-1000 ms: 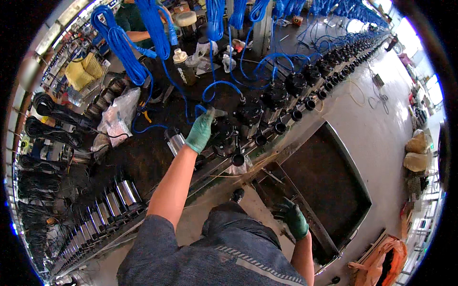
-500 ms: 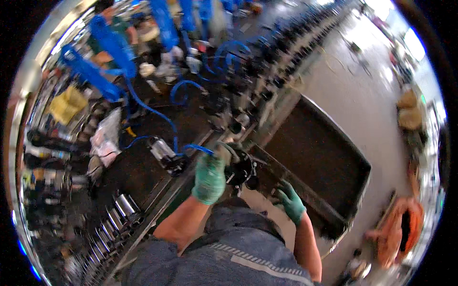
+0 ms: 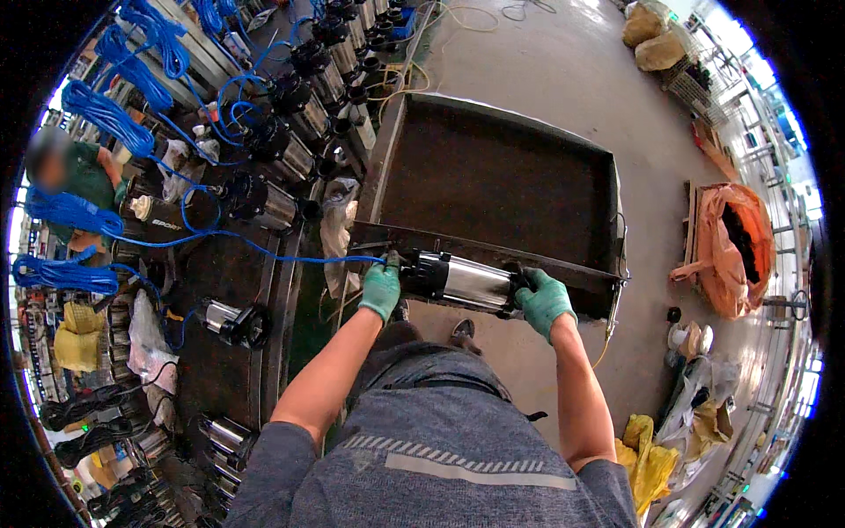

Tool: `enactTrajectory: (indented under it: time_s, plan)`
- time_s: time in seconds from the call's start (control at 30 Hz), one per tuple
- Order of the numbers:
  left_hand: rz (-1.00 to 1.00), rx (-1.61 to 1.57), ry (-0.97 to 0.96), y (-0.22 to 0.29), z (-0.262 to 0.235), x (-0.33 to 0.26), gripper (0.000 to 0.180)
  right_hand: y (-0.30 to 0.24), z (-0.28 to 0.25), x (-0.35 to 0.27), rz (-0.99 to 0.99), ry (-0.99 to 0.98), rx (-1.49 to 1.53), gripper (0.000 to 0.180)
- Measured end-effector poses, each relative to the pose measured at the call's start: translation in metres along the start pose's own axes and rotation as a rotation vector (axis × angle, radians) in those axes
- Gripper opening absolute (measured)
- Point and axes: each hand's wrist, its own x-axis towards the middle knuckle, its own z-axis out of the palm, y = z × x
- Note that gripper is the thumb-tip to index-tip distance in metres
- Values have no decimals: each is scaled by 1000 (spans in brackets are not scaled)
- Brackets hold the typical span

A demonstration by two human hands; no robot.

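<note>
A submersible pump (image 3: 476, 281) with a shiny steel barrel and black ends lies level, crosswise between my hands, above the near strip of a dark metal trough. My left hand (image 3: 381, 289), in a green glove, is closed at its left black end, where a blue cable (image 3: 317, 260) comes in. At the opposite end, my gloved right hand (image 3: 546, 302) grips the black end piece, its fingers partly hidden behind it. The blue cable runs left across the bench to a coiled bundle (image 3: 72, 211).
The dark metal trough (image 3: 497, 167) stands ahead. On the left bench (image 3: 224, 370), a smaller pump (image 3: 231, 322) lies near several others in a row. A person (image 3: 84, 180) is at the far left. An orange sack (image 3: 738, 251) stands on the right.
My view has swung to the right. My right hand, empty with fingers spread before, now holds one end of the pump. The pump now lies crosswise over the trough.
</note>
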Motion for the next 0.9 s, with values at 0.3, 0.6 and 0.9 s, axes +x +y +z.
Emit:
enactTrajectory:
  time_s: [0.3,0.6,0.9]
  plan:
    - [-203,368,-294,-38,8,35,54,-12,8,27,10,39,-362,55]
    - [218,135,-203,2,-1,-18,52,53,-4,-22,176,164,538,38]
    - [198,148,-203,31,27,-36,72,251,-48,-36,569,806,11,37]
